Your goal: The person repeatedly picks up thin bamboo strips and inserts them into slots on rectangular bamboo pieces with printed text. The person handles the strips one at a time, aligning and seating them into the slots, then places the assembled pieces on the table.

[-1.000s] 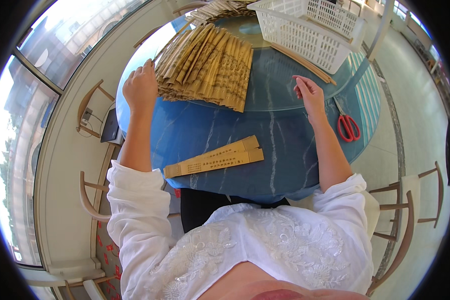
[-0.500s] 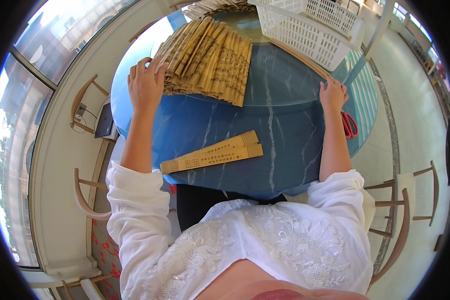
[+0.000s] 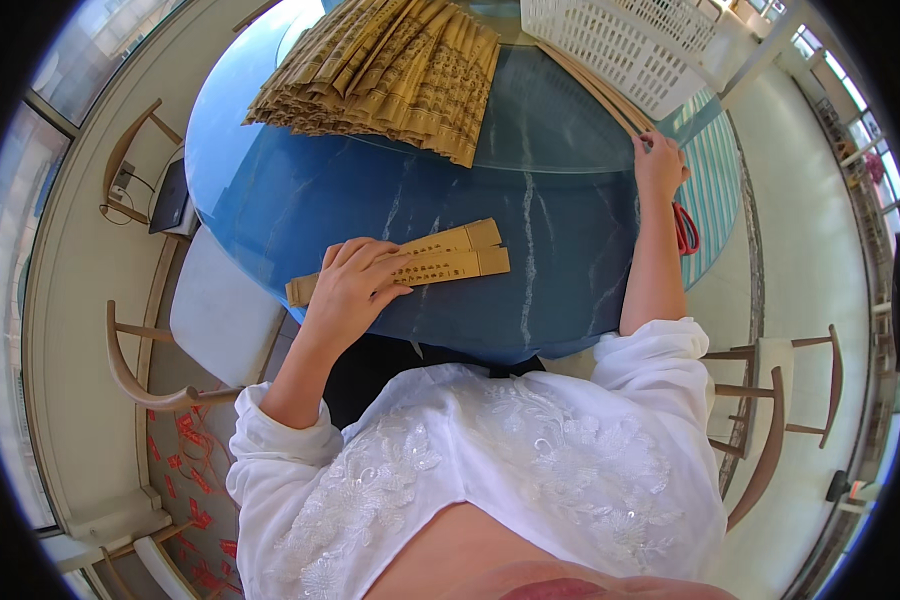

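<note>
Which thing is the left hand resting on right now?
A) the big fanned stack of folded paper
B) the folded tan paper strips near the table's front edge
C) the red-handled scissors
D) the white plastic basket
B: the left hand lies flat on the folded tan paper strips on the blue table, well short of the fanned stack farther back.

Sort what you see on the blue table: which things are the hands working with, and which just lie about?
In hand:
left hand on the folded tan strips
right hand at the long wooden slats

Lying about:
fanned tan stack
white basket
red scissors
</note>
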The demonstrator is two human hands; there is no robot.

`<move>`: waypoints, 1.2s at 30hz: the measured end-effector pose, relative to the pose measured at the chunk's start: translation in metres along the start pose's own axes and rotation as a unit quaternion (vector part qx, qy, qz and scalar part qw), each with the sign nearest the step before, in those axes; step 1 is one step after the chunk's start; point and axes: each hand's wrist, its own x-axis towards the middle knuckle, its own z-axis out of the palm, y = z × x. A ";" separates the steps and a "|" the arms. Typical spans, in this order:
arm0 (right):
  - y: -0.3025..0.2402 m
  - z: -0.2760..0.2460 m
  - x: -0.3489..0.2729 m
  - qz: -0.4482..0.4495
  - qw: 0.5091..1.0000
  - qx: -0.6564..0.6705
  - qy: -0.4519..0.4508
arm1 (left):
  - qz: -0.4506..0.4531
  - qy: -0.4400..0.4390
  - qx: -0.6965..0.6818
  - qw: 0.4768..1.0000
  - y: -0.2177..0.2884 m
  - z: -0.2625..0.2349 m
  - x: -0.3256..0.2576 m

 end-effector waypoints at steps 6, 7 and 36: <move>0.000 0.013 0.000 -0.037 0.999 0.002 0.035 | -0.018 0.016 -0.011 1.000 -0.003 0.009 -0.005; 0.001 0.012 0.002 -0.044 0.999 0.007 0.021 | -0.015 0.018 -0.003 1.000 -0.003 0.008 -0.005; 0.007 0.019 0.009 -0.118 0.991 0.019 0.062 | 0.060 0.134 0.107 0.983 -0.004 0.011 -0.019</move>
